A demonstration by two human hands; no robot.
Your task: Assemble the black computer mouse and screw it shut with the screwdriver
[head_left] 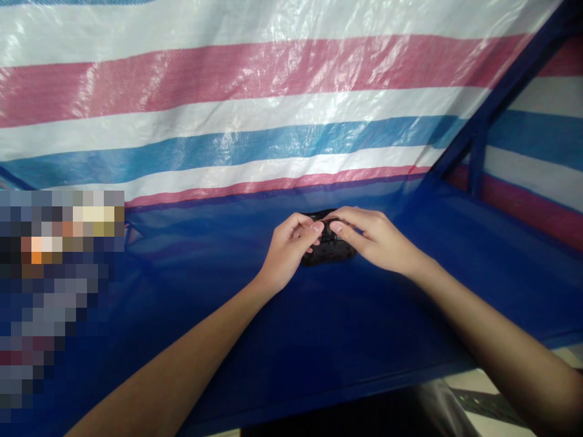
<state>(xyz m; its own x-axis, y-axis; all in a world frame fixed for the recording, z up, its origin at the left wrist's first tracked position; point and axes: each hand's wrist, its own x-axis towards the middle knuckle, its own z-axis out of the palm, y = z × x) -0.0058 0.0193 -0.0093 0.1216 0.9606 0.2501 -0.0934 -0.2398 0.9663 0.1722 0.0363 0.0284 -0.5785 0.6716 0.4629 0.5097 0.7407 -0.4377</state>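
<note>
A black plastic object with rounded corners (328,252), perhaps a shallow case, is at the middle of the blue surface. Both hands meet at its far part, thumbs almost touching. My left hand (294,243) is closed, with thumb and fingers pinched at a small dark part between the two thumbs. From the other side my right hand (371,237) is closed too, its thumb and index finger bent onto the same dark part. The fingertips and motion blur hide its exact shape. I cannot tell whether that part is attached to the black object.
The blue shelf-like surface (296,346) has its front edge near my body. Behind it hangs a red, white and blue striped plastic sheet (255,133). A blue metal frame (476,161) slants up at the right. A pixelated area covers the left side.
</note>
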